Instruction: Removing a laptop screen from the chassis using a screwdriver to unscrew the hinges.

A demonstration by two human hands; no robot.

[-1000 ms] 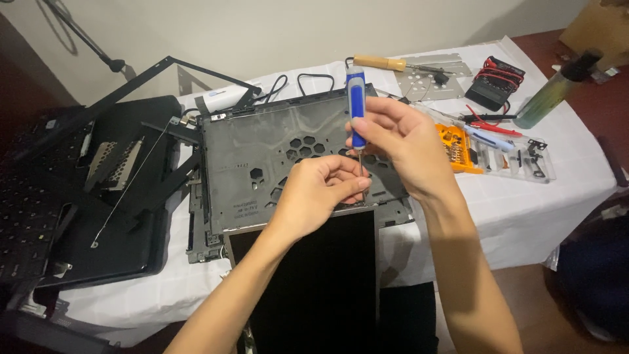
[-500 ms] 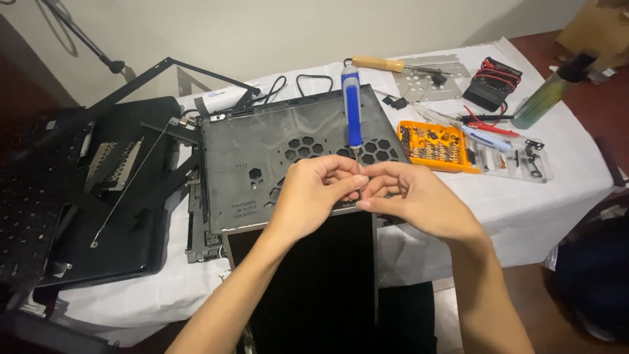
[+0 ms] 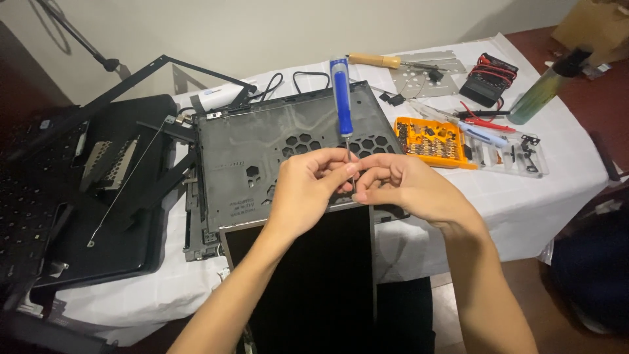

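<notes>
A blue-handled screwdriver (image 3: 341, 97) is held upright, tip down, over the near edge of a dark laptop base panel (image 3: 262, 147) on the white-covered bench (image 3: 524, 190). The left hand (image 3: 304, 190) is closed in a narrow pinch on the thin shaft; the right hand (image 3: 406, 187) is curled beside it, fingertips touching at the tip. Whether a screw sits under the tip cannot be told.

Risks, as judged:
- The handle stands free above both hands, so the driver is liable to tip sideways and slip off the fastener.
- A small part pinched at the tip may be dropped onto the black screen panel (image 3: 308, 275) leaning below the bench edge.
- The orange bit case (image 3: 432, 141) lies open near the right forearm and may be knocked.
</notes>
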